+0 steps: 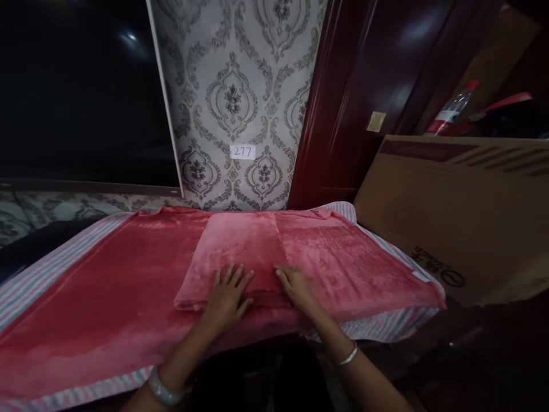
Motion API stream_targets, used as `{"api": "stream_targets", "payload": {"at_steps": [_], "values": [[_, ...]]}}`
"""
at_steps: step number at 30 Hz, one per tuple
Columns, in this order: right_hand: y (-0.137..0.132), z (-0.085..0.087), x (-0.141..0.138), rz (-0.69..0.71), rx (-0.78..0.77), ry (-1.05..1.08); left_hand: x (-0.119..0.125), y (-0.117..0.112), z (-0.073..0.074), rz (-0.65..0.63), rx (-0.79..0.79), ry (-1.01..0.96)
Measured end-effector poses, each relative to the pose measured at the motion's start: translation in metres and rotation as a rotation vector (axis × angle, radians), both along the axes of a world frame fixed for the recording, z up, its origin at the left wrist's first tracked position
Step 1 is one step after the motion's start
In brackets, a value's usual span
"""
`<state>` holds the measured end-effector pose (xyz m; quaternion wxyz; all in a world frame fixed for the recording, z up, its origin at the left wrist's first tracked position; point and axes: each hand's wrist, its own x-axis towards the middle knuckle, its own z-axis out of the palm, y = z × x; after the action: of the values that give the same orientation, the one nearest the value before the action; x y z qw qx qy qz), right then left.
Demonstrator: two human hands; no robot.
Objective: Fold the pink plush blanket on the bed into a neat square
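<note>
A folded pink plush blanket (240,240) lies as a thick rectangle on a spread-out layer of red-pink plush fabric (141,286). I cannot tell whether the two are one piece. My left hand (227,296) rests flat on the front part of the folded blanket, fingers spread. At its right edge is my right hand (297,286), with the fingers bent and drawn together against the plush, pinching at the edge. The fabric's striped border (386,325) in pale blue, white and pink shows around the sides.
A large cardboard box (454,212) stands at the right, with a plastic bottle (452,109) behind its top edge. A dark television (81,97) is at the back left. Patterned wallpaper (234,68) and a dark red door (343,103) are behind.
</note>
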<state>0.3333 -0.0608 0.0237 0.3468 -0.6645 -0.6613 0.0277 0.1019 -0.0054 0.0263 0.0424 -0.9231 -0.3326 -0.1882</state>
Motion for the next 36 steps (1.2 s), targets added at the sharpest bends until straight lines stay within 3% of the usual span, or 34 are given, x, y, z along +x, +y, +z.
{"api": "stream_targets", "payload": {"at_steps": [4,10,13,17,21,25,31,36], "values": [[0.051,0.031,0.017,0.002,0.063,-0.043,0.016,0.0,0.002,-0.101,0.062,-0.01],[0.148,0.054,0.021,-0.099,-0.23,-0.228,0.035,-0.004,-0.036,-0.097,0.323,-0.11],[0.184,0.05,0.027,-0.086,-0.338,-0.248,0.042,-0.004,-0.056,-0.11,0.414,-0.199],[0.211,0.024,0.037,-0.092,-0.429,-0.204,0.053,0.0,-0.083,-0.138,0.457,-0.374],[0.219,-0.002,0.043,-0.079,-0.378,-0.187,0.06,0.006,-0.101,-0.136,0.487,-0.441],[0.22,-0.006,0.043,-0.091,-0.37,-0.185,0.06,0.008,-0.1,-0.136,0.474,-0.454],[0.21,0.027,0.036,-0.087,-0.482,-0.175,0.054,-0.001,-0.076,-0.137,0.398,-0.395],[0.157,0.052,0.009,-0.099,-0.453,-0.207,0.05,-0.012,-0.052,-0.123,0.37,-0.302]]}}
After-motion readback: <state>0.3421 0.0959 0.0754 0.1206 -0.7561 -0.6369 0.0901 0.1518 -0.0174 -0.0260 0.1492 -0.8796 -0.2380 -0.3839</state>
